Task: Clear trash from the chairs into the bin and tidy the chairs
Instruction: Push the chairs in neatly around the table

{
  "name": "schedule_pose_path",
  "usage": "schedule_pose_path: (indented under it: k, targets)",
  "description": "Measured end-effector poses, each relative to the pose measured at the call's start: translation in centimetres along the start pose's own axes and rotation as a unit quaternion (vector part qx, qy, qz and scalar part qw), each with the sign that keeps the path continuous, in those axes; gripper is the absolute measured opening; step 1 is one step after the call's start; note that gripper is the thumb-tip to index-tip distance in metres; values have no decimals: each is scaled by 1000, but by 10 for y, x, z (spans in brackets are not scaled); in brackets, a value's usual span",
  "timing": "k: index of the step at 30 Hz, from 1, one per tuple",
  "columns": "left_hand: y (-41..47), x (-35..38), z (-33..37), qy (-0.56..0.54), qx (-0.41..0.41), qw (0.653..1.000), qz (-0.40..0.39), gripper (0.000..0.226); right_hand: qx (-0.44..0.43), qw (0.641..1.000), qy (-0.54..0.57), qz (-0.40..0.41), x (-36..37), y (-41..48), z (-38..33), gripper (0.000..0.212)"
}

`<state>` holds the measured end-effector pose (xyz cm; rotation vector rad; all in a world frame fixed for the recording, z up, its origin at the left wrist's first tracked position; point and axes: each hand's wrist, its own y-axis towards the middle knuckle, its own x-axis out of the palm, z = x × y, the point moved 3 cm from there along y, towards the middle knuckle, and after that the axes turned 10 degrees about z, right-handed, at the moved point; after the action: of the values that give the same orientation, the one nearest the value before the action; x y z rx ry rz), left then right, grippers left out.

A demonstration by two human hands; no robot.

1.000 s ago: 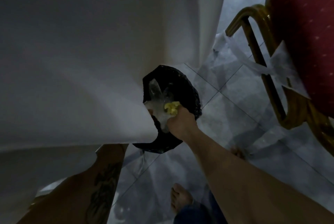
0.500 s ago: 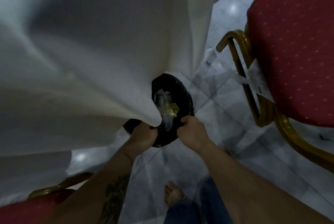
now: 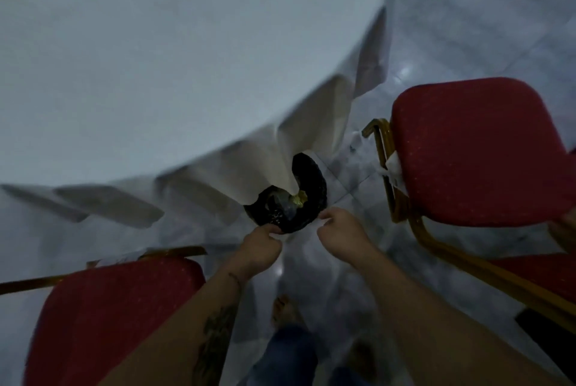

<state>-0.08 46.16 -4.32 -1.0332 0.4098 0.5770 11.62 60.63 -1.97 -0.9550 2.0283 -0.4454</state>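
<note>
1. the bin [image 3: 314,186], black-lined, stands on the floor just under the edge of the tablecloth [image 3: 187,73], at 12 o'clock from both hands. a fold of the cloth hangs over its 10 o'clock side.
2. the trash [image 3: 296,200], clear plastic with a yellow bit, lies inside the bin near its middle.
3. the left hand [image 3: 260,250] has its fingers curled and seems to pinch the rim at 7 o'clock. the right hand [image 3: 339,234] is curled too, just beside the rim at 4 o'clock. blur hides whether it grips the liner, so i cannot tell.
4. the step in hand is probably settling the bin or its liner now that the trash is in. pull evenly with both hands, low and slow, so the light bin does not tip and spill.
5. mind the hanging fold. hold it clear of the bin mouth.
6. the chairs come next, i judge. the right chair [image 3: 477,151] is at 3 o'clock from the bin, with a white scrap [image 3: 392,167] clinging to its frame. the left chair [image 3: 109,317] is at 8 o'clock.
</note>
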Motion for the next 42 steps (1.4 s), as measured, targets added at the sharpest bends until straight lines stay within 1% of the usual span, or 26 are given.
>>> schedule_pose_path:
  k: [3, 4, 9, 12, 15, 18, 22, 25, 27, 30, 34, 36, 38, 39, 41, 42]
  targets:
    - [-39, -17, 12, -15, 6, 1000, 11, 47, -38, 999, -24, -10, -21, -32, -18, 39]
    - [-56, -24, 16, -24, 11, 999, 27, 48, -61, 997, -35, -13, -31, -45, -26, 38]
    - [-137, -51, 35, -59, 32, 995, 77, 45, -122, 991, -50, -31, -64, -105, -54, 36]
    - [-186, -78, 35, -88, 49, 987, 125, 44, -162, 984, -63, -28, -76, -147, -74, 37]
    - [-228, -106, 27, -87, 60, 981, 163, 39, -182, 980, -70, -31, -78, -179, -91, 46]
    - [-272, -138, 6, -98, 70, 972, 203, 43, -209, 974, -76, -36, -73, -213, -114, 44]
    - [-315, -180, -30, -85, 80, 961, 249, 40, -258, 960, -97, -36, -58, -251, -147, 46]
    - [-345, -214, -73, -103, 76, 950, 285, 40, -291, 951, -97, -43, -31, -285, -175, 45]
    - [-369, -244, -113, -112, 74, 941, 312, 38, -311, 945, -96, -38, 1, -311, -198, 46]
    - [-398, -285, -174, -130, 71, 930, 336, 36, -332, 940, -75, -30, 48, -351, -227, 40]
    - [-434, -351, -274, -96, 63, 924, 365, 37, -336, 940, -43, -31, 132, -412, -263, 42]
    - [-452, -384, -323, -78, 56, 920, 381, 37, -339, 939, -36, -40, 179, -440, -280, 46]
    - [-467, -413, -365, -74, 39, 917, 390, 37, -340, 937, -53, -60, 224, -472, -296, 47]
    - [-473, -426, -384, -70, 37, 916, 393, 37, -345, 934, -64, -66, 244, -486, -304, 52]
    - [-483, -454, -416, -57, 40, 911, 407, 38, -370, 923, -89, -58, 281, -511, -324, 69]
    - [-485, -463, -424, -48, 44, 908, 415, 39, -374, 920, -101, -57, 293, -521, -331, 70]
